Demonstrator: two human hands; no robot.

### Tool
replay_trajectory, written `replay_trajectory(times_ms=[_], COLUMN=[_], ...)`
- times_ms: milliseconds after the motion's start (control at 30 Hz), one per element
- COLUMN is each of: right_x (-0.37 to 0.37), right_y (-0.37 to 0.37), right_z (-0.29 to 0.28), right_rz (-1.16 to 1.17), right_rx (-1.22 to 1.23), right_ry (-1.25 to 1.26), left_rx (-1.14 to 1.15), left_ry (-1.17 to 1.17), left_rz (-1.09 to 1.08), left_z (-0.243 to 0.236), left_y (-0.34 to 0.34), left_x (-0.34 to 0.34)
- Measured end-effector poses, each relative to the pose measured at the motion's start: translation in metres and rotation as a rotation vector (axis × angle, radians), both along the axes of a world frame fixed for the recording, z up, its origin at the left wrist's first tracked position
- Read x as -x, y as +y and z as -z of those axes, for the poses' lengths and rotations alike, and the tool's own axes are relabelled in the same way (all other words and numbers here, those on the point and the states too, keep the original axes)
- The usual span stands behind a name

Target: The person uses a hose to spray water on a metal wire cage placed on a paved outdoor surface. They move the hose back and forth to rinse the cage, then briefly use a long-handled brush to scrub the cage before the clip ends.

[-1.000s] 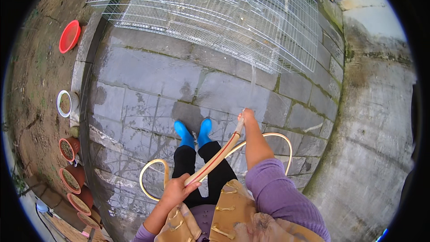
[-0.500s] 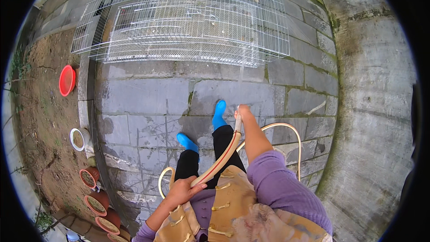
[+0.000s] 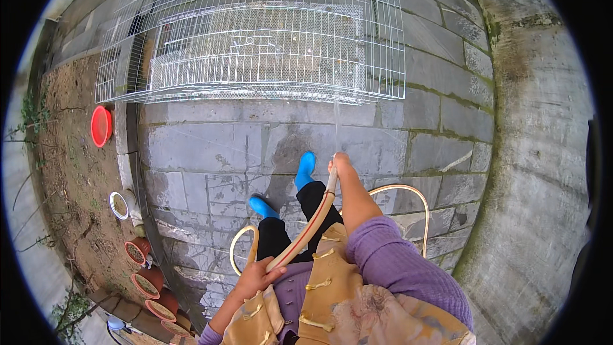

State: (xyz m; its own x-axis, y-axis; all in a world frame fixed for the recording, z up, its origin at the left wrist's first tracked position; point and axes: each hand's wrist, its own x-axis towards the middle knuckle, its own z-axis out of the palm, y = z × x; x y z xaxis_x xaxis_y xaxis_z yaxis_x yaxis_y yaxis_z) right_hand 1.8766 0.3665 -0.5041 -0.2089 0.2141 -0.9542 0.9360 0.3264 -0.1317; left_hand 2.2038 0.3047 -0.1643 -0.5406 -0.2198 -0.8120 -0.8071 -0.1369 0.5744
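A cream garden hose [image 3: 313,225] with a red stripe runs between my two hands. My right hand [image 3: 341,163] is closed round its front end, out ahead of my body. My left hand [image 3: 260,277] grips the hose close to my waist. A thin stream of water [image 3: 337,118] leaves the hose end and reaches the near edge of the wire cage [image 3: 255,57], which stands on the paving ahead. Inside the cage lies a pale mesh tray [image 3: 348,45]. The rest of the hose loops behind my arms on both sides.
Grey stone slabs [image 3: 204,140], partly wet, lie under my blue boots [image 3: 306,169]. A concrete wall [image 3: 543,153] rises at right. Along the left, past a stone curb [image 3: 127,131], are soil, a red basin [image 3: 101,126], a white pot [image 3: 121,205] and several terracotta pots [image 3: 136,251].
The view has shifted slightly, so the cage sits a little lower and farther left. My right hand has moved a little left, and the water still runs. Both hands keep their hold on the hose.
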Motion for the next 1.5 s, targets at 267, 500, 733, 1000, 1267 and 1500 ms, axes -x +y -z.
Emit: replay_trajectory(times_ms=[267,500,733,1000,1267,1500], right_x=[0.063,0.088,0.125,0.114,0.095,0.131], right_y=[-0.037,-0.054,-0.133,-0.297,-0.349,-0.349], right_z=[-0.006,-0.025,-0.079,-0.071,-0.099,-0.117], right_rz=[-0.085,-0.359,-1.404,-1.788,-1.967,-1.954], right_rx=[0.057,0.147,0.048,0.131,-0.028,-0.054], right_ry=[0.005,0.016,0.937,1.031,0.715,0.888], left_rx=[0.057,0.072,0.164,0.126,0.107,0.180], left_ry=[-0.013,-0.051,-0.097,-0.194,-0.289,-0.284], left_rz=[-0.041,-0.184,-0.258,-0.296,-0.324,-0.263], left_z=[0.012,0.009,0.026,0.032,0.012,0.023], left_y=[-0.004,-0.018,-0.047,-0.081,-0.117,-0.122], left_x=[0.040,0.051,0.054,0.059,0.052,0.068])
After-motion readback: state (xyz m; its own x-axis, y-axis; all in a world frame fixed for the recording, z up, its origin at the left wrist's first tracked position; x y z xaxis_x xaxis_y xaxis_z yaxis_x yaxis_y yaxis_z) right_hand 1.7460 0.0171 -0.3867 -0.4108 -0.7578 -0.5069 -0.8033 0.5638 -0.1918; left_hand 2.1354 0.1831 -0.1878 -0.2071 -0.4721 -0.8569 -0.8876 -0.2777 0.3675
